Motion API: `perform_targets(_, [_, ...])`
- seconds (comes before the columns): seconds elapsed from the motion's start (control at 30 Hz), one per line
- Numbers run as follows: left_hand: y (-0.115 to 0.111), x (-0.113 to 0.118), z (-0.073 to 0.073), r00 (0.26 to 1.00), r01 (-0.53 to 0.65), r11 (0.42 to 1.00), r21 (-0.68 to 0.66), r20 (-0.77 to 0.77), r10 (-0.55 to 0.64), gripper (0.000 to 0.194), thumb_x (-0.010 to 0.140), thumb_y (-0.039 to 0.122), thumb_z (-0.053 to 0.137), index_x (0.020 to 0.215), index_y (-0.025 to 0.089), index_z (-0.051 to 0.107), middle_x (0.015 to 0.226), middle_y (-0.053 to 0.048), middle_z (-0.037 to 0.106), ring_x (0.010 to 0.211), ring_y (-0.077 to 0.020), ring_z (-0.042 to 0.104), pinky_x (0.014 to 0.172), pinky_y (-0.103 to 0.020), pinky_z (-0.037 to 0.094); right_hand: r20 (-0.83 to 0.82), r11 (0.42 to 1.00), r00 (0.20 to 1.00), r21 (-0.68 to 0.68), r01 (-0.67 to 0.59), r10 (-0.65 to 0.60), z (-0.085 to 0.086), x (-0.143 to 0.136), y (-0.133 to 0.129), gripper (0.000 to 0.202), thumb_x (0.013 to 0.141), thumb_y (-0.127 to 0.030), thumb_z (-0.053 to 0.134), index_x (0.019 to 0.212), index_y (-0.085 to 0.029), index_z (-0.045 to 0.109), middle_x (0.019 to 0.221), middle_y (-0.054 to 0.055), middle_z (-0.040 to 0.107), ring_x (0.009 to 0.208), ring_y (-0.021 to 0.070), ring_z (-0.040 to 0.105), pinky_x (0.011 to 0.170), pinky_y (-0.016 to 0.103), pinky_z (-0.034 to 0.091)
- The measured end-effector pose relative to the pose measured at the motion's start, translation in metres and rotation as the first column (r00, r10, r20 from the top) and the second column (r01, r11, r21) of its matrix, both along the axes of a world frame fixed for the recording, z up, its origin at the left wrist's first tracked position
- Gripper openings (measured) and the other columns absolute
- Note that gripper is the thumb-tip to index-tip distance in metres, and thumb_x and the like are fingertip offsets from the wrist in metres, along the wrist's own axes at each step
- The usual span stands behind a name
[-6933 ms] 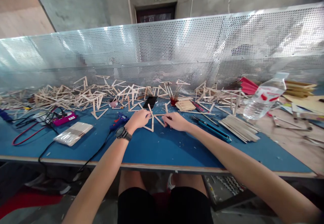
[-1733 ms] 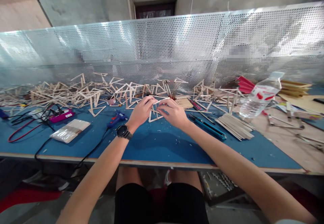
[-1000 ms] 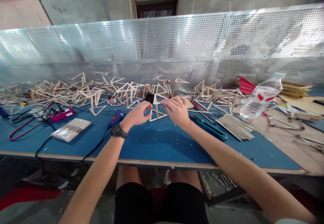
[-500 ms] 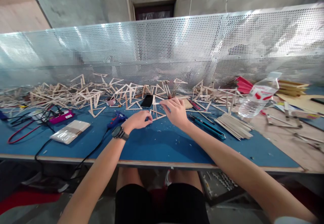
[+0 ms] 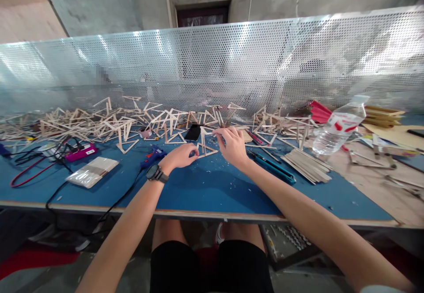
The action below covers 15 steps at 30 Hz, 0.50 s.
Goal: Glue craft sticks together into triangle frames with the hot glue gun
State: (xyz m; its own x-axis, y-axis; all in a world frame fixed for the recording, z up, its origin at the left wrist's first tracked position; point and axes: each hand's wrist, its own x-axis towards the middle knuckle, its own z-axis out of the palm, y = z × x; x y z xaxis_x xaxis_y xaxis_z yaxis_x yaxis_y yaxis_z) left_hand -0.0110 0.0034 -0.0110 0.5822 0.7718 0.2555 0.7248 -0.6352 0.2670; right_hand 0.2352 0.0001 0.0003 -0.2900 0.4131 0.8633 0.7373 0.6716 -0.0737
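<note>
A small frame of thin wooden sticks (image 5: 203,139) stands on the blue table in front of me, one stick upright and others along its base. My left hand (image 5: 180,156), with a dark watch at the wrist, pinches its lower left corner between thumb and fingers. At the upper right, my right hand (image 5: 232,146) has thumb and forefinger closed at the end of the frame's top stick. To the left of my left hand lies a blue glue gun (image 5: 154,155). Behind the frame is a black phone-like slab (image 5: 192,132).
Many joined stick frames (image 5: 82,125) are heaped along the perforated metal screen (image 5: 205,63). Loose sticks (image 5: 308,164), a teal box cutter (image 5: 273,168) and a water bottle (image 5: 339,125) lie to the right. A purple power strip (image 5: 80,152) and a wrapped stick pack (image 5: 92,172) are left.
My right hand has shifted slightly to the right, and more of the frame's top shows. My left hand stays in place at the lower corner.
</note>
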Motion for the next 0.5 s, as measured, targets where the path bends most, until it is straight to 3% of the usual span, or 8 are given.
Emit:
perform_targets(0.2, [0.0063,-0.0034,-0.0042,0.985,-0.005,0.995,-0.101,0.172,0.023,0.010,0.092,0.027,0.052,0.095,0.023,0.062,0.091,-0.006,0.072,0.082,-0.0224,0.067,0.077,-0.033,0.048,-0.017,1.000,1.000,-0.005,0.026,-0.026,0.0015,0.0009,-0.0004,0.024,0.106,-0.024,0.042,0.111,-0.024,0.066,0.103,0.005,0.076,0.099,0.0242,0.061,0.089,0.039,0.037])
perform_targets(0.5, [0.0001,-0.0004,0.0023,0.943,-0.010,0.994,-0.113,0.330,0.047,0.013,0.094,0.035,0.057,0.096,0.022,0.056,0.095,-0.006,0.069,0.089,-0.0224,0.067,0.082,-0.034,0.050,-0.023,0.999,0.999,0.017,0.028,-0.028,-0.0008,0.0034,0.0040,0.021,0.104,-0.022,0.044,0.110,-0.024,0.064,0.104,0.004,0.076,0.099,0.0243,0.061,0.085,0.038,0.036])
